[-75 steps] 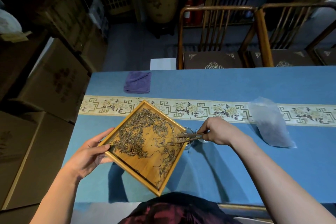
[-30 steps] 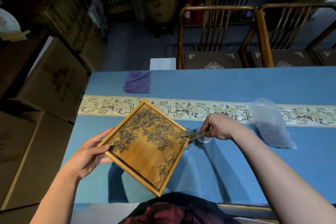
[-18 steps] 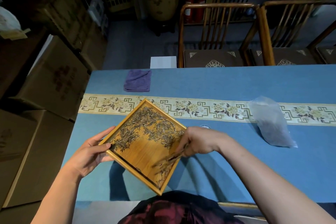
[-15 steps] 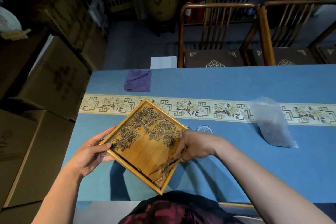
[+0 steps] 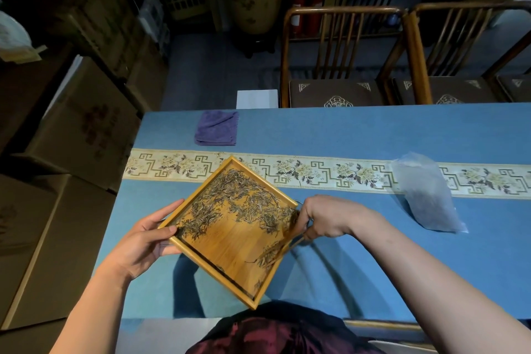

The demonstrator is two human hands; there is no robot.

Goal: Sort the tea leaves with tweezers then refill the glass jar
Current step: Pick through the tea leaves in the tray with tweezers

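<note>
A square bamboo tray [image 5: 230,250] is held tilted above the blue table, one corner toward me. Dark tea leaves [image 5: 238,204] lie spread over its upper half, with a small heap near the right edge. My left hand [image 5: 143,238] grips the tray's left corner, thumb on the rim. At the tray's right corner my right hand [image 5: 324,218] pinches wooden tweezers [image 5: 287,244], their tips in the small heap of leaves. The glass jar is hidden behind my right hand; only a sliver of rim [image 5: 299,202] shows.
A clear plastic bag [image 5: 425,195] holding tea lies on the table at the right. A folded purple cloth [image 5: 216,128] sits near the far left edge. Two wooden chairs [image 5: 342,57] stand behind the table, cardboard boxes [image 5: 83,129] to the left.
My right hand came down from the jar to the tray's lower right edge, then slid up along that edge with the tweezers, pushing leaves. The tray stays tilted in my left hand.
</note>
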